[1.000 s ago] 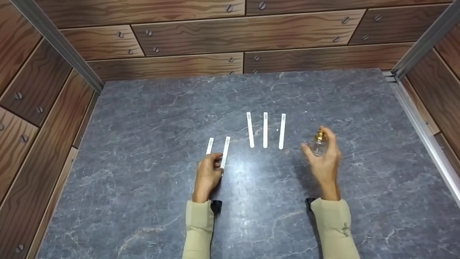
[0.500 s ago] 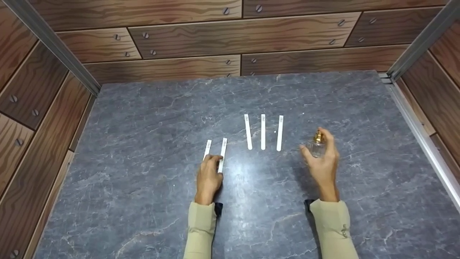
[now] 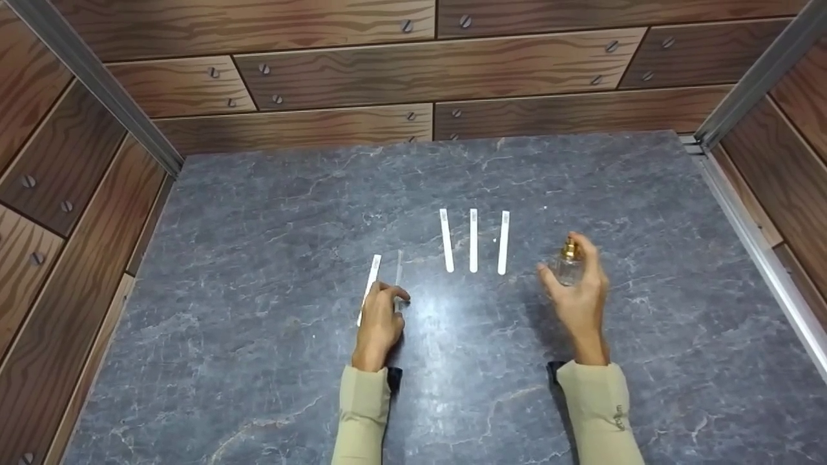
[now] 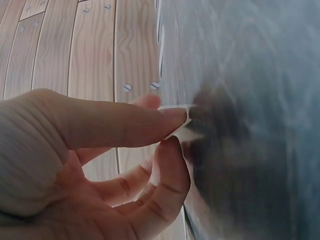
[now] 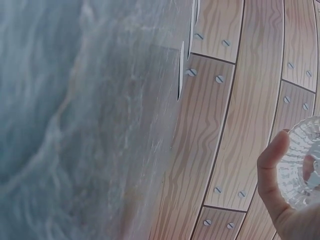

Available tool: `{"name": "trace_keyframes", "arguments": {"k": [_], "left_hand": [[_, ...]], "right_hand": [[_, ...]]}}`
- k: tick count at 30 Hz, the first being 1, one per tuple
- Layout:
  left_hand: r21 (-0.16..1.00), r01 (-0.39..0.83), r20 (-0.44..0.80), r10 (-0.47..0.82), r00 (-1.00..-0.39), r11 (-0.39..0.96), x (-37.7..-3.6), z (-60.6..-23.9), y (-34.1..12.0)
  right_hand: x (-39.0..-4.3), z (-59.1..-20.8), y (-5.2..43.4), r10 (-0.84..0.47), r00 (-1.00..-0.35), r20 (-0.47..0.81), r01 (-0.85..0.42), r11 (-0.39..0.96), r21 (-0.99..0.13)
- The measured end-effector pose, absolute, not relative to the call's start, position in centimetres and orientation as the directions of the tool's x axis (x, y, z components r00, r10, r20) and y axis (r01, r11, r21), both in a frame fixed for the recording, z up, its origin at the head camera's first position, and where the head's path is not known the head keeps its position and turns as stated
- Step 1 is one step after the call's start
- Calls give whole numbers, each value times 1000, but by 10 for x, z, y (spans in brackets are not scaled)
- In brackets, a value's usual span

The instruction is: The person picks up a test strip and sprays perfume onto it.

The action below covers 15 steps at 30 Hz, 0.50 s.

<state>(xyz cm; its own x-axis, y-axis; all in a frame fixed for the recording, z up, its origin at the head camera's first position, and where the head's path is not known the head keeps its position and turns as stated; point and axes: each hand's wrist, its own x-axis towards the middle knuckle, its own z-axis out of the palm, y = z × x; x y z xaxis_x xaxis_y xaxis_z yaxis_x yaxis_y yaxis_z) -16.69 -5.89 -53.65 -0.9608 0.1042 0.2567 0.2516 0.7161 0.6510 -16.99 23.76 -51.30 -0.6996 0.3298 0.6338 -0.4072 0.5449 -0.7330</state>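
Left hand [image 3: 380,323] pinches a light, flimsy paper strip [image 3: 398,274] by its near end; right hand [image 3: 579,298] grips a small, fragile-looking glass bottle [image 3: 568,266] around its body.

strip [image 3: 398,271] in left hand [image 3: 380,323] blurred, seemingly edge-on; bottle [image 5: 306,170] cut off.

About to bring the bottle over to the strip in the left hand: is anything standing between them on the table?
Nothing visible stands in the way. The right hand holds the bottle off to the right, the left hand pinches one paper strip, and only bare table lies between. The three strips lie farther back, outside that line.
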Motion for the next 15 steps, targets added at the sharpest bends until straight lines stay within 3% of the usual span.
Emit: {"name": "trace_keyframes", "arguments": {"k": [7, 15], "left_hand": [[655, 296, 271, 150, -951, 695, -168, -537, -58], [743, 319, 254, 193, -948, 589, -170, -530, -47]], "right_hand": [[-168, -512, 238, 331, -692, 641, -420, 538, -731], [-167, -508, 237, 330, -684, 650, -438, 526, -729]]}}
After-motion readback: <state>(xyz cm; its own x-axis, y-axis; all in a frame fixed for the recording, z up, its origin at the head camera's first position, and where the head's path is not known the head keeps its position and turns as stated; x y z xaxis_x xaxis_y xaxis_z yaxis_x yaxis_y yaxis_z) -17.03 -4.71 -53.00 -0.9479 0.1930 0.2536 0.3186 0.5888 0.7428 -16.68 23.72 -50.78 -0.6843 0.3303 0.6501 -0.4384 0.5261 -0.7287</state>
